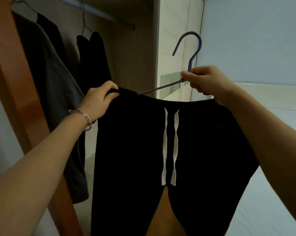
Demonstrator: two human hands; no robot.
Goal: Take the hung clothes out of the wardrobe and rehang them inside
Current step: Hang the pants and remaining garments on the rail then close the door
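Over in the upper left of the frame the wardrobe (pixel 135 53) stands open, its rail (pixel 108 16) running up high, and 2 garments hang from it on thin dark hangers: a grey garment (pixel 53 86) nearest the orange-brown door frame (pixel 9 68), then a black garment (pixel 94 57) just right of it. Right of that black one the rail looks bare, so there is open room to hook onto. Coming toward centre, the left hand (pixel 98 101), a silver bangle (pixel 83 117) on its wrist, has its fingers (pixel 112 94) curled closed around the left end of the waistband of the black trousers (pixel 161 159), which hang in mid-air at centre frame, outside the wardrobe, legs dropping out of the bottom edge and 2 white drawstrings (pixel 170 145) dangling down the front. The waistband lies roughly level, left to right, along the purple hanger (pixel 190 53). On the right, the right hand (pixel 207 80) pinches the hanger's neck, fingers closed on it just below the hook, which rises above the hand with its opening toward the left, toward the wardrobe. So the rail lies up and to the left of the hook, and the right hand is the one to carry it there, I'd say. Watch the pale panel (pixel 174 48) behind the hook and the wardrobe's right wall on the way in. A white bed (pixel 271 150) fills the right side.
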